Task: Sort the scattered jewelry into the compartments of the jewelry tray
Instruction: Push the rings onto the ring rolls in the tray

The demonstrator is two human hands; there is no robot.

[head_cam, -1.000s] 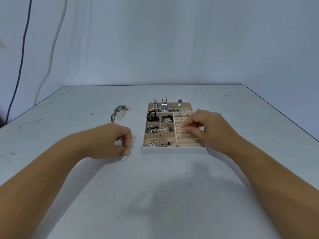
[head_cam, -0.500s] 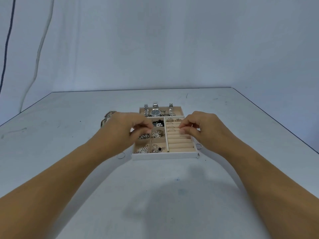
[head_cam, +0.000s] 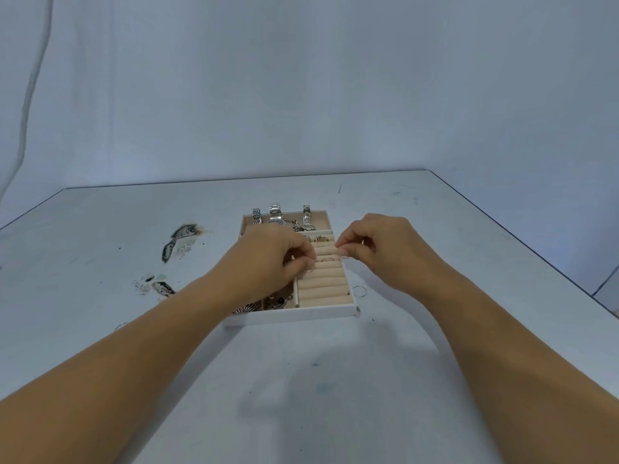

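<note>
The white jewelry tray with beige lining sits mid-table. Watches lie in its back compartment. Beige ring rolls fill its right side, with a few rings slotted in at the far end. My left hand hovers over the small left compartments and hides most of them. Its fingertips pinch a small ring at the rolls' left edge. My right hand is above the rolls' right edge, thumb and forefinger pinched on a thin ring.
A loose ring lies on the table just right of the tray, and another lies far left near my forearm. Dark and silver scattered jewelry and a smaller cluster lie left of the tray.
My left hand has come off the table left of the tray and moved right over the ring rolls. My right hand stays pinched above the rolls. My head has shifted slightly.
</note>
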